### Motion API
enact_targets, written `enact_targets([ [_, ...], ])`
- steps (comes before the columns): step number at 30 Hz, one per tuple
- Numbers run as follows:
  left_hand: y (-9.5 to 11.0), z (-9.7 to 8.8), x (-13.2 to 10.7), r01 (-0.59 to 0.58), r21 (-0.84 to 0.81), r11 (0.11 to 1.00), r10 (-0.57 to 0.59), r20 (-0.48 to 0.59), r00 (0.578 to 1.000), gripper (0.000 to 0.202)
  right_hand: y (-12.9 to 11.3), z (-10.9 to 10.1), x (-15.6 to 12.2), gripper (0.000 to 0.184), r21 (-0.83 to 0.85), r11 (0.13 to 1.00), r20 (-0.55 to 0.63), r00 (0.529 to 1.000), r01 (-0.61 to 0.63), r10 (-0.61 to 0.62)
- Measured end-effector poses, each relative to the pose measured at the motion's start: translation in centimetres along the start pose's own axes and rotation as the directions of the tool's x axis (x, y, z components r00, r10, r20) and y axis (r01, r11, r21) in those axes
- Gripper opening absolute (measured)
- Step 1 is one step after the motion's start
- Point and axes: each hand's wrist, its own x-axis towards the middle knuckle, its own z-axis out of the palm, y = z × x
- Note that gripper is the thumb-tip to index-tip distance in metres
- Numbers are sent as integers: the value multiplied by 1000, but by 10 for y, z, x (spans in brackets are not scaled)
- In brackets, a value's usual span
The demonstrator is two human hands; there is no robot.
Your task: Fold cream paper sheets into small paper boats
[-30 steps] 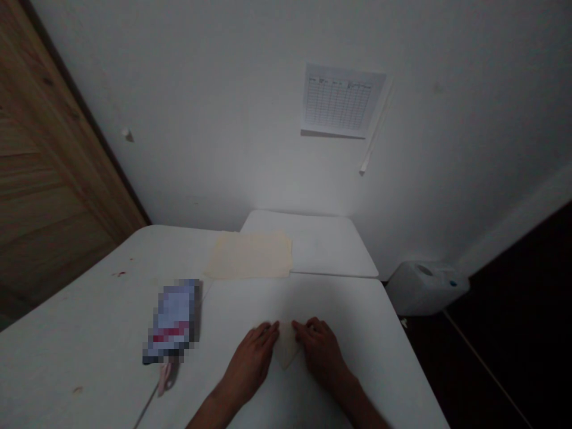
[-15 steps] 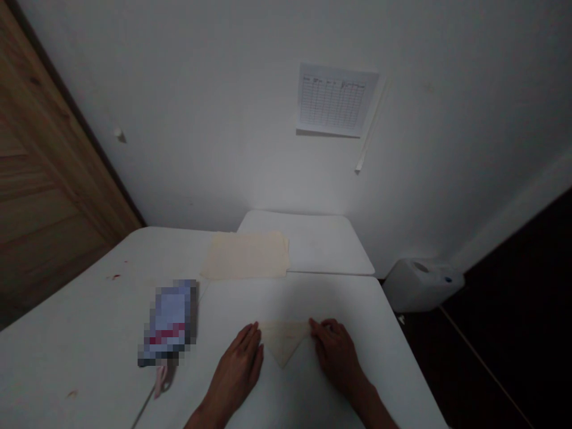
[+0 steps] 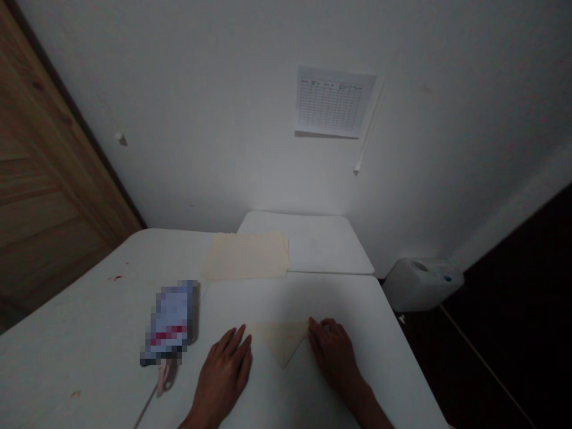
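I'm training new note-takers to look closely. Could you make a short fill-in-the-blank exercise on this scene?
1. Between the left hand and right hand lies a thin cream sheet, its tip pointing ____ the person (toward / away from).
2. The right hand's fingertips touch that sheet's ____ end.
3. A pixelated item lies on the table, on the ____ hand's side.
4. A printed page is fixed to the ____.

Missing words: toward; right; left; wall.
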Motion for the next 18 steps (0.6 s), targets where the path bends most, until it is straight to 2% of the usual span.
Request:
enact_targets([
  [5, 1, -6, 8, 86, -121, 989, -96, -83, 992, 25, 3, 3, 7, 27, -1, 1000, 33, 999, -14, 14],
  [9, 1, -6, 28, 102, -239, 966, -139, -145, 980, 26, 7, 6, 14, 18, -13, 1000, 33, 999, -3, 3],
  [11, 1, -4, 41, 82, -289, 954, -118, -108, 987, 25, 7, 5, 17, 14, -21, 1000, 37, 999, -6, 7],
  [13, 1, -1, 54, 1, -351, 936, -5, -9, 1000, 25, 7, 3, 20, 10, -20, 1000, 54, 998, -15, 16],
  [16, 0, 3, 66, -47, -385, 922, 102, 125, 987, 28, 7, -1, 25, 12, 30, 999, 82, 997, -11, 9],
  [18, 0, 4, 70, -41, -393, 918, 127, 194, 973, 31, 9, -2, 28, 19, 86, 996, 89, 996, 5, -12],
])
